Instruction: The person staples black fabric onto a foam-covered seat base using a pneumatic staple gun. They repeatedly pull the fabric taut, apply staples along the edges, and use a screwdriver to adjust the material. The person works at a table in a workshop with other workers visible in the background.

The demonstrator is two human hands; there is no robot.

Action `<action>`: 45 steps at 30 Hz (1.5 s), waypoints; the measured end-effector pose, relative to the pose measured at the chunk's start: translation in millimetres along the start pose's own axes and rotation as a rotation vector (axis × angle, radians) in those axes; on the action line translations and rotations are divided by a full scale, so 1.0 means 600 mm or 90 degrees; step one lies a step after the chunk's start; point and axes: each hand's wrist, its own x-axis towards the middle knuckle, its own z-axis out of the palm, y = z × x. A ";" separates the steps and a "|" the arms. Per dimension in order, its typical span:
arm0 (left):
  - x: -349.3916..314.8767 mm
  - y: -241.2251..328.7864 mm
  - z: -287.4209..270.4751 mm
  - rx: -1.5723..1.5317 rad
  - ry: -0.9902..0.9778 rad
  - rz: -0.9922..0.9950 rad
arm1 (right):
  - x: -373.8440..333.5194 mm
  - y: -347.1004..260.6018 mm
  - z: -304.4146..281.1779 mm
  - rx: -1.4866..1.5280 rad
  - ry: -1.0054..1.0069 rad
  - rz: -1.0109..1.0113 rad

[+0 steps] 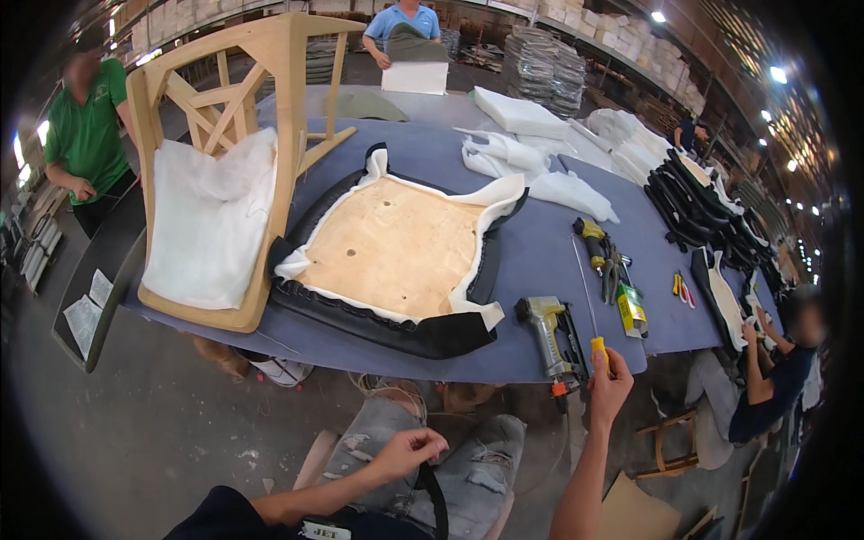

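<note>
My right hand [612, 382] is closed on the yellow handle of a long, thin screwdriver [599, 347], its shaft pointing away across the table. Beside it lies a staple gun [547, 328]. Over my lap, my left hand [409, 452] has its fingers pinched together. A black strip [436, 504] hangs just below those fingers; whether they hold it is hidden. Ahead of me lies a chair seat [391, 247], underside up, its bare plywood framed by white padding and gathered black covering. The padding and covering stick up loosely at its corners.
A wooden chair frame [292, 108] with white padding [211, 225] stands at the left of the blue table [540, 238]. A yellow-black air tool [589, 236], pliers [612, 277] and red-handled cutters [686, 292] lie right. Black seats are stacked far right. Several people work around.
</note>
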 end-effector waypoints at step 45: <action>0.021 0.162 -0.058 0.134 0.108 0.069 | -0.069 -0.055 0.063 0.014 -0.115 -0.114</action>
